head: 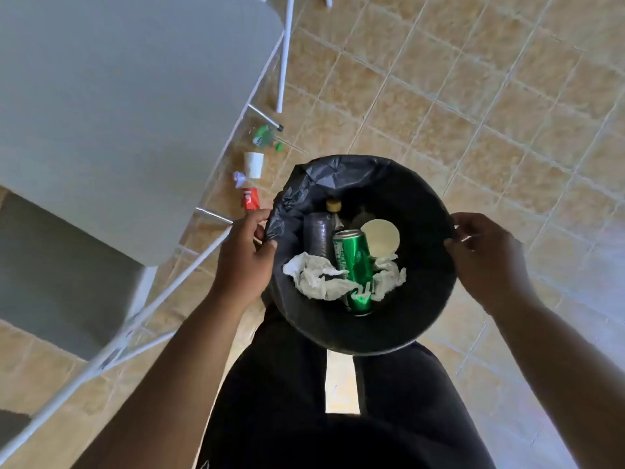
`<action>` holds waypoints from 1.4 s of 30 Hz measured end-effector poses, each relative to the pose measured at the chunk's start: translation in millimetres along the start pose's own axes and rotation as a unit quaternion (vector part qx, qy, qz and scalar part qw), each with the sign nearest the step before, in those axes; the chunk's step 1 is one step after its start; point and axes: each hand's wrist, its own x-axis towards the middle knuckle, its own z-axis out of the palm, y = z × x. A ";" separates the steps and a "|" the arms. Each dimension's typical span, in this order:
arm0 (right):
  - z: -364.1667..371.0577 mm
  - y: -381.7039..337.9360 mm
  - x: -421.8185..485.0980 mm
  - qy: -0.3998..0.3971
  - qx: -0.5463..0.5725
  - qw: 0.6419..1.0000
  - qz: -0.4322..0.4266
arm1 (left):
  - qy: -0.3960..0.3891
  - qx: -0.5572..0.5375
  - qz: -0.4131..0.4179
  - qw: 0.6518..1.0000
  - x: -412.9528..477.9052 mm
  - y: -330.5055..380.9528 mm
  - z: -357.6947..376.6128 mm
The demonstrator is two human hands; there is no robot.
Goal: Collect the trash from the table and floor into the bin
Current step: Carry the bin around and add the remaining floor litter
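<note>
- I am clasping the bin (424, 299) by its rim with left grip (244, 252) and right grip (487, 262).
- A red wrapper (249, 200) is lying on the floor (439, 96), just beyond my left grip.

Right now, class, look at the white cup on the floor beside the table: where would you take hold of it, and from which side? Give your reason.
Pinch the white cup across its tapering side wall, probably near the wider end. Come from above on the open-floor side: the frame of the table runs close along the other side, and crumpled paper crowds its narrower end.
</note>
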 end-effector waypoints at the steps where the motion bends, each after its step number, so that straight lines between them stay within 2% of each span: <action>1: 19.5 12.5 20.9 0.003 -0.003 1.000 0.003 | -0.001 -0.001 -0.002 1.000 19.5 -16.5 19.4; 6: 113.7 68.3 131.6 0.023 -0.020 1.000 -0.003 | -0.013 0.002 0.026 1.000 128.8 -91.9 109.0; 11: 183.7 93.8 245.0 0.063 0.039 0.996 -0.043 | 0.016 0.002 0.060 0.998 242.1 -132.7 155.3; 14: 201.7 98.2 299.7 0.082 0.080 0.991 -0.076 | 0.020 -0.014 0.094 0.995 295.3 -136.8 166.6; 19: 203.0 93.7 361.6 0.069 0.105 0.982 -0.143 | 0.018 -0.066 0.139 0.988 360.8 -140.9 163.6; 24: 202.2 76.1 388.0 0.066 0.092 0.985 -0.129 | 0.022 -0.104 0.135 0.985 387.7 -129.7 173.4; 28: 209.0 76.1 389.3 0.100 0.054 0.986 -0.118 | 0.029 -0.131 0.113 0.984 385.8 -131.7 184.6; 34: 209.5 89.9 403.3 0.125 0.058 0.980 -0.142 | 0.060 -0.118 0.147 0.980 398.9 -123.8 192.7; 39: 209.9 81.4 397.6 0.131 0.009 0.978 -0.162 | 0.030 -0.162 0.112 0.980 402.1 -123.0 188.7; 42: 213.3 79.5 390.2 0.140 0.002 0.977 -0.163 | 0.018 -0.151 0.110 0.982 402.6 -131.8 186.8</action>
